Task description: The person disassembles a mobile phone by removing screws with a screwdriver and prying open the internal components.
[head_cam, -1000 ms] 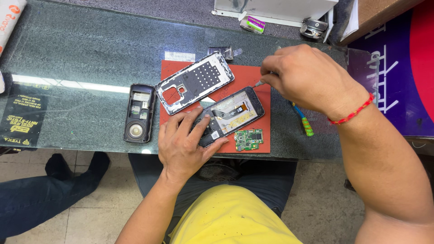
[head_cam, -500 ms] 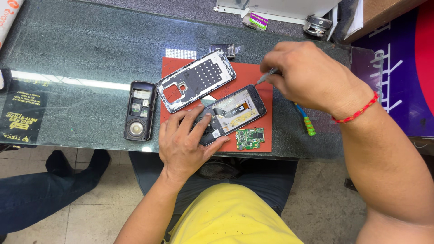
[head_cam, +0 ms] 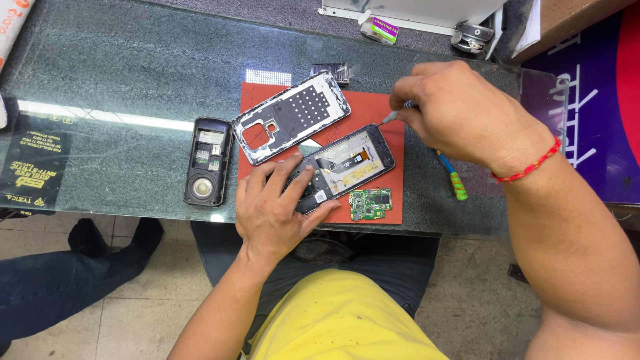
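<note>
On the red mat (head_cam: 380,110) in the middle of the surface, the opened phone (head_cam: 347,163) lies slanting near-left to far-right, left hand (head_cam: 273,207) pressing its near end flat, right hand (head_cam: 460,113) pinching what seems a thin tool (head_cam: 393,117) at its far-right corner.

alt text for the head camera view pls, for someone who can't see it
A person's left hand pins an opened smartphone on a red mat while the right hand holds a thin tool at its top corner. On the mat lie a detached phone frame and a green circuit board.
</note>
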